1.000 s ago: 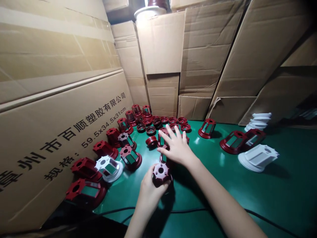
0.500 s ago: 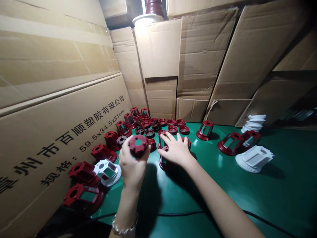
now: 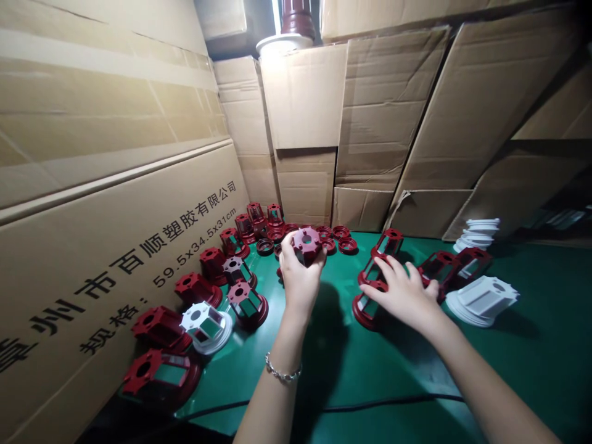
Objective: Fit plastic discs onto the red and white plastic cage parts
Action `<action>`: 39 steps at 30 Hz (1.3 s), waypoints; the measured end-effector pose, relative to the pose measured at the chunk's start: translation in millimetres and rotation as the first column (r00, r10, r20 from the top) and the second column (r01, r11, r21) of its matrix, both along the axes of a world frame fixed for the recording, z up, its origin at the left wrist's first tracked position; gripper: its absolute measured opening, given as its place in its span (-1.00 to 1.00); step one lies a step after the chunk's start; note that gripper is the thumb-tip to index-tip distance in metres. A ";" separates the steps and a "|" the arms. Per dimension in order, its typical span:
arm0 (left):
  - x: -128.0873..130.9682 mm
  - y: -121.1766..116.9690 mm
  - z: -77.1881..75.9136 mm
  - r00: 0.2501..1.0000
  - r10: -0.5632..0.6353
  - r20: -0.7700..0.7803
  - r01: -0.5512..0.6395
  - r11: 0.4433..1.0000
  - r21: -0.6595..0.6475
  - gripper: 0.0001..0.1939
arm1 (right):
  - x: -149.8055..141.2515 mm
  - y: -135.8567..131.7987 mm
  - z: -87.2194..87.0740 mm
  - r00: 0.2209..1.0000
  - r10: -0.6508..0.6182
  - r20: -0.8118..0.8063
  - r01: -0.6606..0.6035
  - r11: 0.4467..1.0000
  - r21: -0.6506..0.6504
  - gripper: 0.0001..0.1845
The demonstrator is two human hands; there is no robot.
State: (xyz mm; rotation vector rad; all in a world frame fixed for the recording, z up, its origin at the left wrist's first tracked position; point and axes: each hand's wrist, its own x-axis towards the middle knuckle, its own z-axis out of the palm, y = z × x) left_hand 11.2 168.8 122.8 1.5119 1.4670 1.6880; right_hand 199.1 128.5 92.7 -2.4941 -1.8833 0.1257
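Note:
My left hand point(image 3: 300, 277) is wrapped around a dark red six-sided lantern housing point(image 3: 308, 240), raised above the table with its holed end facing me. On the right, my right hand point(image 3: 407, 293) reaches around red lantern housings standing on the table. Its fingers are spread, with the thumb against a near housing point(image 3: 367, 311) and fingertips on another housing point(image 3: 374, 268) just behind. Whatever lies under the palm is hidden. Left of my left hand stands another red housing point(image 3: 247, 305) with clear side panes.
Red housings and a white housing point(image 3: 206, 327) line the big carton point(image 3: 185, 246) at left. Red rings point(image 3: 346, 245) lie at the back. To the right stand a white housing point(image 3: 483, 299) and stacked white rings point(image 3: 476, 234). A black cable point(image 3: 393, 402) crosses the green table point(image 3: 531, 382).
Both hands have moved right. The left carries its lantern housing along, and the right has slid its housings across the table towards those on the right. The red housing at left now shows.

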 end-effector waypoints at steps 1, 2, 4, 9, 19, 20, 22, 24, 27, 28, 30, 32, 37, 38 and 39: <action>-0.2 1.1 -4.1 1.000 0.009 0.012 -0.009 1.000 0.003 -0.44 | 11.3 -0.6 -3.0 1.000 -0.013 0.019 0.013 1.000 -0.012 -0.22; -0.8 1.6 -7.4 0.999 0.027 0.028 -0.027 1.000 0.009 -0.45 | 22.7 -0.9 -5.8 0.999 -0.024 0.033 0.024 0.999 -0.027 -0.21; -2.5 0.4 -11.5 0.994 0.078 0.076 -0.080 0.997 0.021 -0.44 | 44.1 -1.1 -9.3 0.998 -0.039 0.055 0.042 0.997 -0.066 -0.17; -5.5 -7.7 -13.6 0.968 0.145 0.203 -0.170 0.979 0.113 -0.42 | 56.0 -4.3 5.3 0.973 -0.078 0.219 0.099 0.991 -0.085 -0.16; -9.0 -0.7 -30.1 0.965 0.239 0.106 -0.258 0.937 0.236 -0.44 | -93.6 72.2 1.0 0.937 0.334 -0.105 -0.326 0.942 0.084 -0.30; -9.4 0.9 -32.3 0.964 0.248 0.089 -0.263 0.934 0.242 -0.44 | -100.4 86.9 -7.4 0.937 0.328 -0.119 -0.318 0.943 0.096 -0.35; -10.4 3.3 -35.6 0.957 0.287 0.041 -0.287 0.920 0.268 -0.44 | -108.1 109.8 -23.2 0.936 0.329 -0.129 -0.316 0.942 0.112 -0.45; -11.2 4.5 -36.9 0.942 0.335 -0.009 -0.317 0.899 0.303 -0.45 | -110.7 120.8 -35.0 0.929 0.349 -0.124 -0.337 0.935 0.112 -0.54; -11.6 4.4 -35.3 0.933 0.358 -0.036 -0.332 0.894 0.300 -0.47 | -110.0 116.0 -42.5 0.917 0.384 -0.108 -0.375 0.922 0.098 -0.61; -11.5 4.1 -34.5 0.936 0.349 -0.032 -0.326 0.901 0.286 -0.46 | -108.9 110.5 -42.4 0.915 0.391 -0.101 -0.383 0.919 0.092 -0.64; -10.7 3.7 -33.4 0.943 0.332 -0.026 -0.313 0.912 0.267 -0.45 | -105.5 96.6 -39.8 0.912 0.398 -0.095 -0.393 0.917 0.069 -0.68; -9.0 3.3 -33.6 0.948 0.315 -0.033 -0.296 0.918 0.264 -0.45 | -100.6 81.7 -35.0 0.911 0.400 -0.097 -0.400 0.916 0.029 -0.71; 1.3 0.4 -39.3 0.968 0.241 -0.069 -0.223 0.952 0.209 -0.48 | -85.1 51.2 -19.1 0.910 0.399 -0.116 -0.411 0.905 -0.112 -0.74; 4.0 -0.4 -41.1 0.971 0.227 -0.071 -0.211 0.959 0.187 -0.48 | -82.4 47.0 -15.8 0.911 0.395 -0.117 -0.409 0.902 -0.139 -0.74; 6.6 -1.1 -43.0 0.974 0.214 -0.071 -0.201 0.966 0.163 -0.48 | -80.0 43.6 -12.7 0.913 0.390 -0.117 -0.405 0.900 -0.159 -0.75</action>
